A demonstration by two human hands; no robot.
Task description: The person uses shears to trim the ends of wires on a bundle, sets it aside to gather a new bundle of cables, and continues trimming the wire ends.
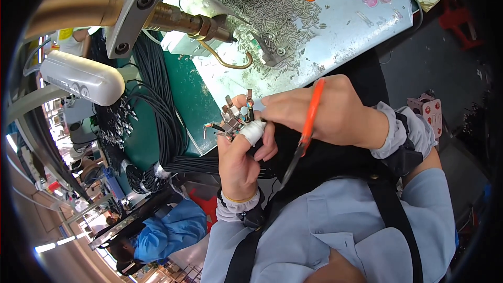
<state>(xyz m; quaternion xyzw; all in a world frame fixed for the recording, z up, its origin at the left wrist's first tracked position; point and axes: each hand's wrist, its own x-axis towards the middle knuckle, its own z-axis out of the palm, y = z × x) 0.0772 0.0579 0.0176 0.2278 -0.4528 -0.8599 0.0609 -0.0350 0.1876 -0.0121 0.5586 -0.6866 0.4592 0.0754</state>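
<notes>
Held metal-tipped cable ends (230,117) in the curled left hand (238,165), fanned out just beyond its white-wrapped thumb (252,133). Bent the right hand (330,112) close beside them, an orange-handled tool (313,107) across it; could not tell its fingertips' hold.

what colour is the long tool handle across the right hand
The handle is orange-red; it shows in the head view.

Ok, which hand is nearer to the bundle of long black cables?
Left. The left hand is just right of the black cable bundle, beside its lower stretch; the right hand is farther right, beyond the left hand.
</notes>
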